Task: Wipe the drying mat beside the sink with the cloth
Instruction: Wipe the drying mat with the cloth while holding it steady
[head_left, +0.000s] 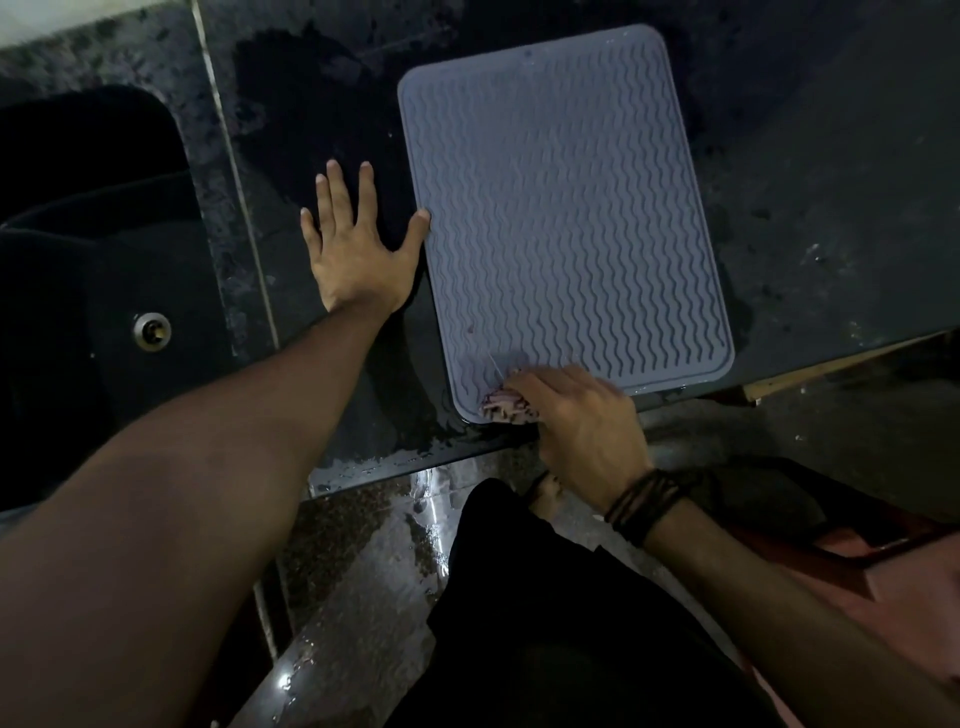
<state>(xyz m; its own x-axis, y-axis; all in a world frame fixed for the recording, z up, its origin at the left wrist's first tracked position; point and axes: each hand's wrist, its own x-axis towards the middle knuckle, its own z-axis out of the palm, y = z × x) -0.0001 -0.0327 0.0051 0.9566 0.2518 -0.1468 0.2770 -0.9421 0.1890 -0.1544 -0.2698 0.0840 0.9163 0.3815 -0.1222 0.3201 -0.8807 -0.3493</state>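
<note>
Drying mat: we see 1 grey-blue rectangular silicone mat (566, 208) with wavy ridges, lying flat on the dark wet stone countertop (831, 171), its near edge close to the counter's front edge.
Sink: the dark sunken basin (88, 249) with a round metal drain (152, 331) sits well to the left of the mat, with a strip of counter between them.
Left hand: our left hand (353, 254) lies flat on the counter just beside the mat, fingers spread, thumb tip touching the mat's left edge; we judge it braces the mat against sliding.
Right hand: our right hand (582, 410) grips a bunched pinkish cloth (506, 404), fingers curled over it and pressing it onto the mat's near left corner.
Cloth: mostly hidden under the hand; only a crumpled end shows.
Wrist: dark cord bands (647, 504) wrap the right wrist.
Progress: we judge most of the mat is left to wipe.
</note>
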